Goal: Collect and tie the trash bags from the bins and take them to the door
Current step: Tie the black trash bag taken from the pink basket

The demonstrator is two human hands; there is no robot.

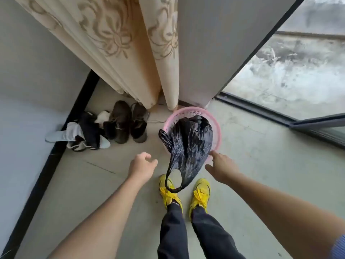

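Head view, grey floor [261,165], patterned curtain [112,43], pink bin [218,135]

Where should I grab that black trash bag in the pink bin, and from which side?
Probably the black trash bag's long handle loop, draped over the pink bin's near rim toward your feet. Come from the near side and hook fingers through: it hangs open, clear of the bin. Its second handle bunches at the left rim.

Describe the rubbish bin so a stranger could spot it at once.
Find the long cream curtain with gold flower pattern hanging to the floor. At its foot, right of the dark shoes, stands a round pink plastic lattice bin. It is the only pink thing, with a crumpled black plastic bag spilling over its near rim.
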